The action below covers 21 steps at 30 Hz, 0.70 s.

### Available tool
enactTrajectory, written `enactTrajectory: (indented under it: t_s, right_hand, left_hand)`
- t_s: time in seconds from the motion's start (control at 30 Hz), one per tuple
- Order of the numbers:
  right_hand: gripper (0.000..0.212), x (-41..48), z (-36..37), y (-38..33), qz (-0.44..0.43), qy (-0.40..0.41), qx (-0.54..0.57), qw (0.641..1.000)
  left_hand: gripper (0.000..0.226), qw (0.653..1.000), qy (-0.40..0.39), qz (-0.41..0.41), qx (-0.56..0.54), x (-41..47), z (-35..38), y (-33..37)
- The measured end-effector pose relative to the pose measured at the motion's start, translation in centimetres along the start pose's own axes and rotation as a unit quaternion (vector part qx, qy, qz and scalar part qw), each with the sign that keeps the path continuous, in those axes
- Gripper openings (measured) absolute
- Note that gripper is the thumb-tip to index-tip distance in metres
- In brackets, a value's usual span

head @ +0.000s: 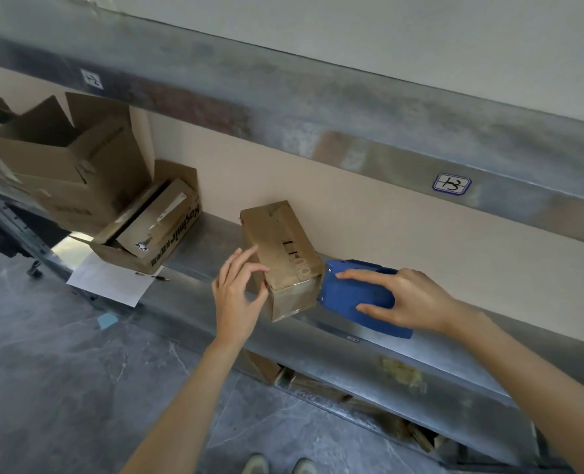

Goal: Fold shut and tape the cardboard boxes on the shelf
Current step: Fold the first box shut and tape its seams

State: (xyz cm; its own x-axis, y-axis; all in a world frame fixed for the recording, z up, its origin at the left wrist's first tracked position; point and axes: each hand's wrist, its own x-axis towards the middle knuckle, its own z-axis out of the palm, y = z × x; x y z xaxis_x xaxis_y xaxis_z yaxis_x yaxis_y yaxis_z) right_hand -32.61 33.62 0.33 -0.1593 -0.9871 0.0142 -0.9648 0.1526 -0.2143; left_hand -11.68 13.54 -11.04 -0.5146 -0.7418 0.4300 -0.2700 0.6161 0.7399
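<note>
**Big box**, upper left: flaps up, untaped, leaning on its neighbours.
**Mid box**, left of centre: open, with a flatter carton tilted inside it.
**Small box**, centre, on the shelf: flaps folded shut. A glossy strip seems to run along its top and down the near end, which juts toward the shelf's front lip.
**Dispenser**, blue, just right of centre: its nose is against the small box's right end.
**Right hand**: clasps the dispenser, fingers over the top and thumb beneath.
**Left hand**: holds nothing, with fingers loosely bent and tips resting on the small box's left side.

**Risk:** the box looks light. A hard pull to cut the tape may drag or spin it off the lip, since the left hand only steadies it lightly. A slack cut may leave the tape wrinkled or lifting.

**Setting:** beige wall behind. Grey marbled floor, lower left. The shelf is dull, scuffed metal with a beam above. Paper overhangs the lip at left. A handwritten label sits on the beam, right.
</note>
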Motion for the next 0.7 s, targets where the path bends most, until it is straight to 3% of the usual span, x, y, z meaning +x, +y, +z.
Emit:
enactTrajectory:
  t_s: [0.13, 0.3, 0.5, 0.7]
  right_hand:
    - [0.062, -0.2, 0.1, -0.1, 0.007, -0.006, -0.018, 1.0]
    - [0.059, -0.4, 0.3, -0.3, 0.014, -0.009, -0.034, 0.999]
    - [0.058, -0.5, 0.1, -0.6, 0.023, -0.011, -0.041, 0.999]
    - [0.058, -0.3, 0.0, -0.9, 0.025, -0.024, -0.047, 0.998]
  left_hand:
    - [0.033, 0.999, -0.015, 0.01, -0.048, 0.5, 0.4, -0.3]
    - [0.037, 0.999, -0.02, 0.028, -0.027, 0.7, 0.7, -1.0]
    - [0.055, 0.995, -0.084, 0.055, -0.002, 0.9, 0.1, -1.8]
    - [0.044, 0.995, -0.077, 0.063, 0.016, 1.5, -0.2, -1.8]
